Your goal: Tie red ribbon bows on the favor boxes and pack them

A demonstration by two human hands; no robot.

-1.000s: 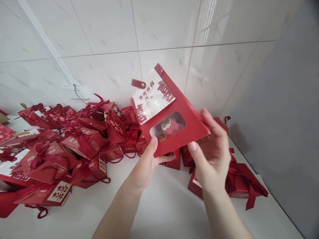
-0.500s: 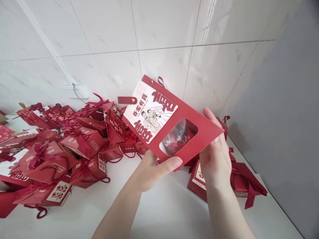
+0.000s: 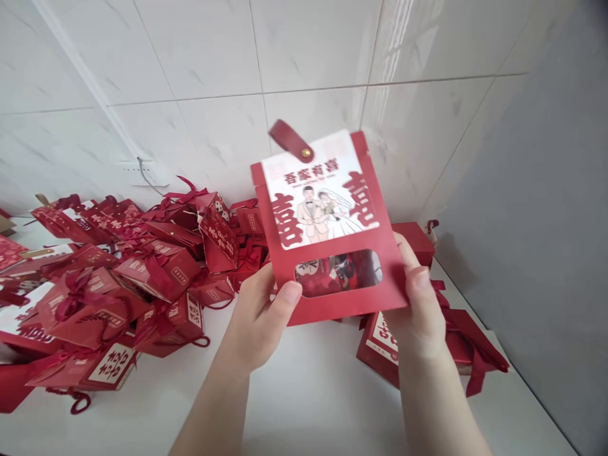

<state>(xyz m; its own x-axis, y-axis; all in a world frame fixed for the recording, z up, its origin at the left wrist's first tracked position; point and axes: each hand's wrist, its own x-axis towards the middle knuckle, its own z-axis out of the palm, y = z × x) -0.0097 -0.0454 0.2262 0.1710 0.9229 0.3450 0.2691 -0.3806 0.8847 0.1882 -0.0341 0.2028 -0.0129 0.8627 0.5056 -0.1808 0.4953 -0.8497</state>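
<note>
I hold a red gift box [image 3: 332, 297] upright in front of me with both hands. Its face carries a white panel with a drawn wedding couple and red characters, and below that a clear window showing small items inside. A red strap with a gold snap [image 3: 291, 140] sticks up loose from its top. My left hand [image 3: 259, 316] grips the lower left corner, thumb on the front. My right hand [image 3: 418, 304] grips the lower right edge, thumb on the front too.
A large pile of similar red gift boxes with ribbons [image 3: 118, 278] covers the left of the white counter [image 3: 313, 392] and reaches back to the tiled wall [image 3: 308, 57]. More red boxes [image 3: 451, 342] lie at the right, by a grey wall [image 3: 546, 221].
The box has turned from a tilted, sideways pose to upright with its front facing me. Both hands shifted to its lower corners, and the strap swung up.
</note>
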